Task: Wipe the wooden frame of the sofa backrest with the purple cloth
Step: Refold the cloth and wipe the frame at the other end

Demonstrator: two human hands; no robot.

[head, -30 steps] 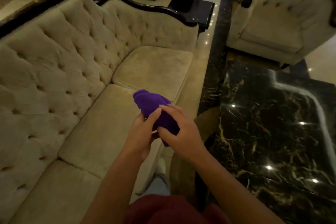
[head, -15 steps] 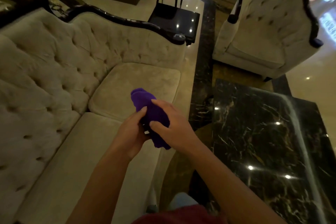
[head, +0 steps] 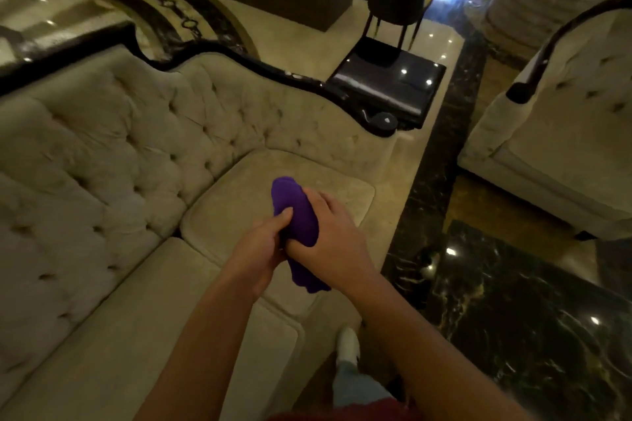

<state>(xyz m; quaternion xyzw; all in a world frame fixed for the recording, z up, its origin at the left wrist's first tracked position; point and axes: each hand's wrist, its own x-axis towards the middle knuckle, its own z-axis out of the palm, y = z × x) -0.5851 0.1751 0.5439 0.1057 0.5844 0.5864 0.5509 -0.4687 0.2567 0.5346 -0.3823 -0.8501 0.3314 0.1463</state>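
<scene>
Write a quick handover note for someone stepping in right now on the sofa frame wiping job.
Left hand: closed on the purple cloth, thumb pressed on it.
Right hand: wrapped round the same cloth, which is bunched between both hands above the seat cushion.
Wooden frame: dark trim along the top of the sofa backrest, beyond the hands; the cloth is not touching it.
Done: cloth in hand.
Left: reach up to the frame and wipe along its whole length.

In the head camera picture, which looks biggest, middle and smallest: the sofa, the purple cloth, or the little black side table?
1. Sofa, by far the largest.
2. Black side table.
3. Purple cloth, bunched in both hands.
The cloth is nearer the camera, so the last two are unsure.
</scene>
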